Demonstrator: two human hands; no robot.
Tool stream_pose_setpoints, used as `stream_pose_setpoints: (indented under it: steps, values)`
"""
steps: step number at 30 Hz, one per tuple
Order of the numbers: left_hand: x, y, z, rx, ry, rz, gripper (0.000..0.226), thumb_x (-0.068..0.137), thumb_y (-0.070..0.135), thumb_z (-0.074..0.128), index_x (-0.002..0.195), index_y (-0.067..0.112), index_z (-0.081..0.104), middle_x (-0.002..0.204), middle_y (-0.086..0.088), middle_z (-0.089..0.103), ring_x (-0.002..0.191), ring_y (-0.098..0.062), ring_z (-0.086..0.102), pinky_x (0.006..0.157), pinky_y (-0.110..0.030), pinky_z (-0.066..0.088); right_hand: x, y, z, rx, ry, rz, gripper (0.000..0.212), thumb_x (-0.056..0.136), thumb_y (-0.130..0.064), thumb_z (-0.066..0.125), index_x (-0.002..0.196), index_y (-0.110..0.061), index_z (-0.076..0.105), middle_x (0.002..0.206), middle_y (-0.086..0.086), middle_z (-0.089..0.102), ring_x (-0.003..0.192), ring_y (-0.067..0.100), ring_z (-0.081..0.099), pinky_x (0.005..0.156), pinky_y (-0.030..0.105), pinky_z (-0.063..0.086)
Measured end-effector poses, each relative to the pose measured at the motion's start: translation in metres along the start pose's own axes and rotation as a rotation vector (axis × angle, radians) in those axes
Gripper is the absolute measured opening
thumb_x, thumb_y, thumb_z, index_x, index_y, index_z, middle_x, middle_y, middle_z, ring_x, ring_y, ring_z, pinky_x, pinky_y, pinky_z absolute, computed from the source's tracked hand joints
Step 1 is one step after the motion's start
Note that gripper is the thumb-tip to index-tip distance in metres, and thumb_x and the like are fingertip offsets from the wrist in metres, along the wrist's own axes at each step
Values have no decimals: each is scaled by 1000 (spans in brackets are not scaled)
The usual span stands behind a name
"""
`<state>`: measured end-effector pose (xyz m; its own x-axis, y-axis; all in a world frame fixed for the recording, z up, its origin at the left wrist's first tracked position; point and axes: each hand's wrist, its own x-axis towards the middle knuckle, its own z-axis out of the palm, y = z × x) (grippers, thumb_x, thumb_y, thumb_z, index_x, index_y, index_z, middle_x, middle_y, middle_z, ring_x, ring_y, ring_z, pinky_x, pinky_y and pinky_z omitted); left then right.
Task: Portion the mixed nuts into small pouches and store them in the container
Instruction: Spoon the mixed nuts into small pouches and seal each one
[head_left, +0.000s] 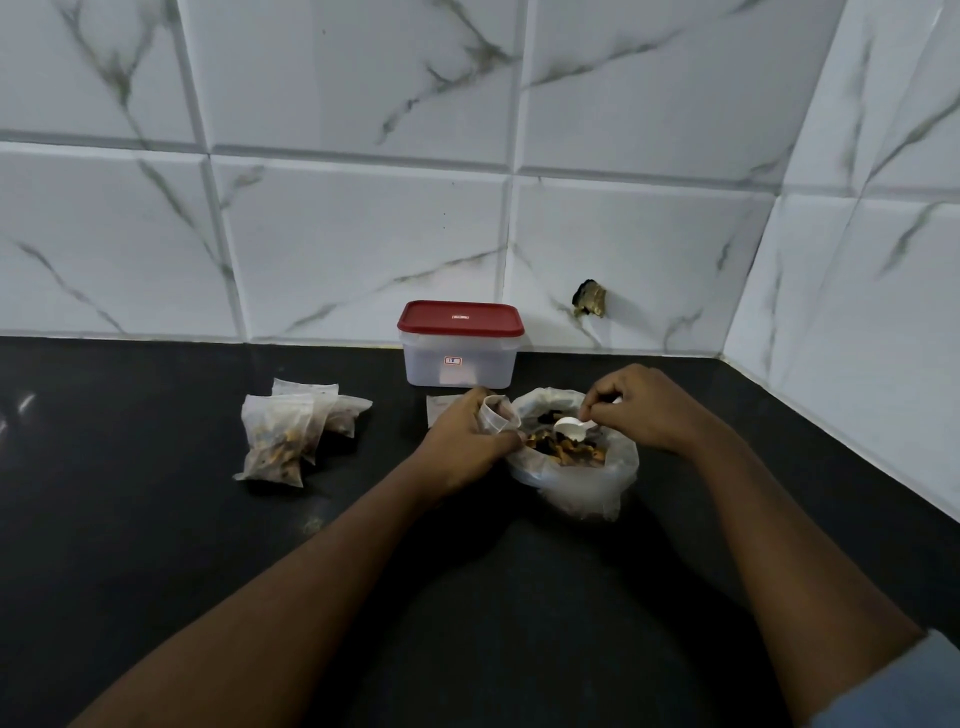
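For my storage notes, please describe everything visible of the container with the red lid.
The container is a rectangular tub of cloudy, see-through plastic with a dark red lid shut on top and a small sticker on its front. It stands upright on the black counter, near the tiled wall. Nothing else touches it.

This looks like a home kitchen: a dark, glossy countertop runs into a corner of white marble-veined wall tiles, a red-lidded plastic food container stands by the wall, and one tile has a broken hole.
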<state>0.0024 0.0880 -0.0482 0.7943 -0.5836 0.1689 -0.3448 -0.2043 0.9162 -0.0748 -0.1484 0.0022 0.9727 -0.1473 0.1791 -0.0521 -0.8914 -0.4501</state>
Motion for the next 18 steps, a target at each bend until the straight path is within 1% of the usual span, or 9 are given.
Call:
stream_pose_setpoints:
  steps: [2,5,7,9,14,16,17,18]
  values:
    - [1,-1,0,0,-4,-1,36,93,22,74,126,24,58,118,7,65,107,-10,66,85,-25,54,-1,-1,1,-5,-20,-2,15,95,-19,70,94,-27,82,95,-13,74,87,1,67,70,23,46]
    - [1,-1,0,-9,-4,-1,35,93,22,75,124,25,58,118,7,66,109,-10,66,89,-28,55,-1,-2,1,5,-24,5,13,94,-20,71,89,-28,81,91,-12,75,86,6,68,74,29,52]
    - [0,-1,0,-14,0,-2,34,93,21,75,122,27,57,118,8,66,108,-10,66,86,-26,54,-2,-1,-1,12,-21,22,12,92,-22,72,85,-27,80,88,-10,76,85,12,70,76,34,55]
    - [-1,0,0,-18,2,-1,33,93,21,75,120,28,57,117,8,65,106,-10,66,84,-24,53,-2,-1,-2,26,-19,33,13,92,-22,72,84,-26,80,87,-9,76,86,15,72,79,36,57]
    - [-1,0,0,-19,-3,-9,37,94,21,75,125,26,57,118,7,65,106,-9,67,82,-23,54,-1,0,3,176,13,69,19,95,-15,68,85,-23,82,89,-11,79,92,5,72,90,34,56]
    - [0,-1,0,-14,-2,-7,37,93,22,75,125,27,56,118,8,64,106,-9,66,83,-23,54,-1,1,2,261,23,96,19,95,-12,68,85,-20,83,87,-8,79,85,2,73,87,34,55]
    - [0,-1,0,-10,-3,-6,36,93,22,75,124,27,56,118,9,64,106,-9,66,83,-23,54,-2,2,2,314,22,110,18,95,-10,67,86,-17,82,85,-6,80,76,-2,71,81,33,53]
    - [0,-1,0,-8,-3,-6,37,93,23,75,124,28,56,118,10,64,106,-9,66,84,-23,54,-2,2,1,369,16,126,17,95,-8,66,89,-13,82,82,-2,80,64,-5,67,73,30,48]
